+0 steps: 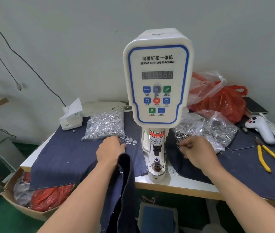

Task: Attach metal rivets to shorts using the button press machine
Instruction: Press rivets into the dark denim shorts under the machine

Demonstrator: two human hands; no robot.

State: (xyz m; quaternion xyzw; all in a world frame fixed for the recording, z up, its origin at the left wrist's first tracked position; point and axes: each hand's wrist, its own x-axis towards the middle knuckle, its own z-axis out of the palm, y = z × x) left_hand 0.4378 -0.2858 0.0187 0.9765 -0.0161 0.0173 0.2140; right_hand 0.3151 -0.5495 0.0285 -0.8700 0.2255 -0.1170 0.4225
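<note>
Rivets are not on the shorts [123, 187] yet, as far as I can see, so I think I am near the start of a round. The dark shorts hang over my left arm at the bottom middle of the frame, off the front edge of the surface [180, 184], and not under the button press machine [157, 78] in the middle. The little post [156, 161] at the bottom of the machine looks bare, with no cloth on it. What is left, I think, is to pick up the metal bits, load them, slide the shorts in and press. My left hand [110, 148] reaches out flat, just left of the machine, with its fingers straight and touching the blue cloth [62, 153] by a small loose pile of shiny rivets [130, 141]. It holds nothing yet. Behind that is a big bag of shiny rivets [105, 125]. My right hand [199, 152] reaches out just right of the machine, at the edge of a bag of small dark rings [207, 130]. Its fingers are curled and seem to pinch at the rings, but I cannot tell if one is caught. Yellow pliers [273, 160] lie at the far right of the surface.
</note>
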